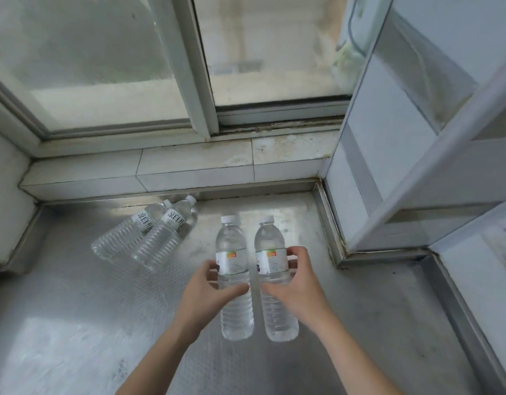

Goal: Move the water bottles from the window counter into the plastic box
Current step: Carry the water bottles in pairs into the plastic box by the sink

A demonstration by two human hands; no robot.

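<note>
Two clear water bottles with white caps stand side by side on the steel window counter (75,309). My left hand (206,292) wraps around the middle of the left upright bottle (231,243), thumb and fingers curled on its label. My right hand (297,283) is closed around the right upright bottle (270,243) at its label. Two more bottles lie on their sides to the left, one (126,232) next to the other (163,240), caps pointing toward the window. The plastic box is not in view.
A tiled ledge (189,166) and sliding window (117,67) run along the back. A white cabinet with a glass door (402,138) rises at the right, its base bordering the counter. A raised steel rim (328,223) edges the counter's right side.
</note>
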